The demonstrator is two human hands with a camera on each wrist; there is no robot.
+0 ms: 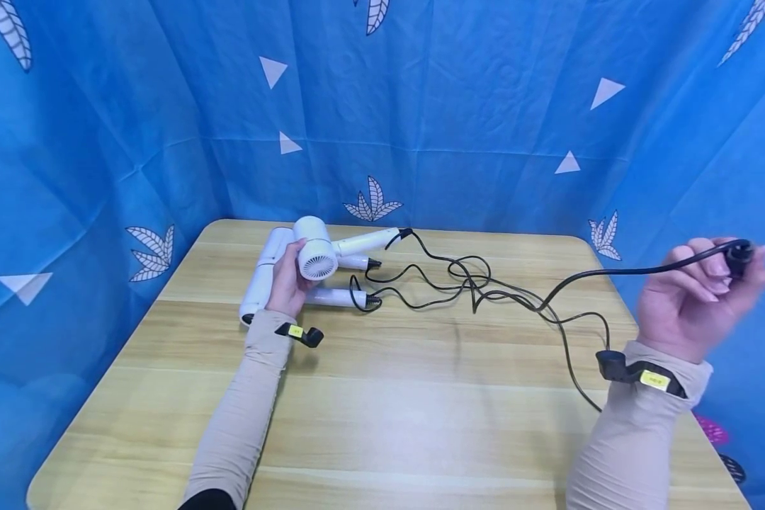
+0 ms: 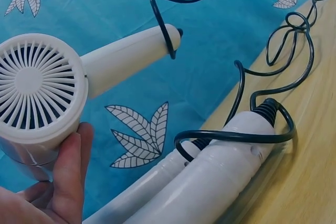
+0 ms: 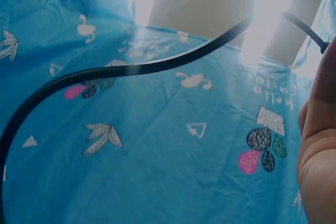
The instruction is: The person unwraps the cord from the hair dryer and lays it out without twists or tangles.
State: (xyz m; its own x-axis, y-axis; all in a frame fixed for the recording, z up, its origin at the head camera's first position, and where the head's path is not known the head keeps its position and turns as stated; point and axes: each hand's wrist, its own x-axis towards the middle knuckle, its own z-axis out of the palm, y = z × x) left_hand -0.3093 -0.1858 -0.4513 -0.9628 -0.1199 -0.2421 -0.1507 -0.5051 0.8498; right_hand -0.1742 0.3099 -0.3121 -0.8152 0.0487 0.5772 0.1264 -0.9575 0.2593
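My left hand (image 1: 287,283) grips a white hair dryer (image 1: 315,244) by its barrel, at the back left of the table. The left wrist view shows its round slotted vent (image 2: 29,80) and its handle (image 2: 128,59) pointing off to the right. Beneath and beside it, more white hair dryers (image 1: 260,280) lie on the table, their handles (image 1: 336,297) side by side. Raised beyond the table's right edge, my right hand (image 1: 685,312) pinches a black plug (image 1: 738,256). From that plug a black cord (image 1: 644,271) runs back over the table. The plug's prongs cannot be made out.
Several loops of black cord (image 1: 474,280) lie tangled across the back middle of the wooden table (image 1: 389,425). Another stretch of cord hangs near my right forearm. A blue patterned curtain (image 1: 421,106) surrounds the table at the back and sides.
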